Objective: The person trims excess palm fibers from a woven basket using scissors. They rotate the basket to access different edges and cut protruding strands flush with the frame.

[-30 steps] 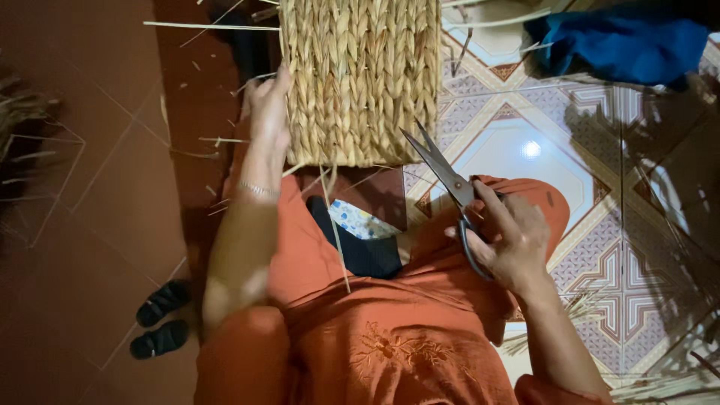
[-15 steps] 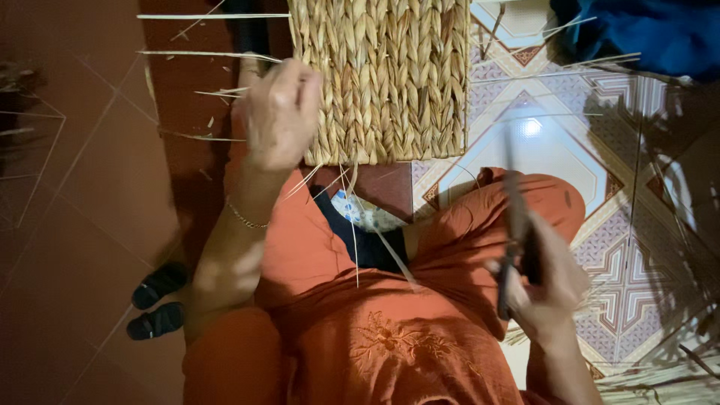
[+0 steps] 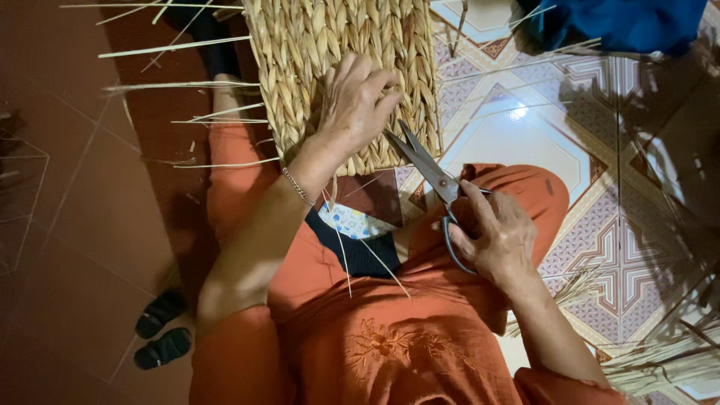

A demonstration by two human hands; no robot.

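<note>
Scissors (image 3: 435, 184), steel blades open, in right hand (image 3: 499, 240) closed grip; left hand (image 3: 356, 101) flat, unclenched on coarse braided straw basket (image 3: 300, 45)

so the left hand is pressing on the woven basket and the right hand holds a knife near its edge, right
Not quite: the head view shows the right hand holding scissors, blades open, not a knife. The left hand does press on the woven basket.
</note>
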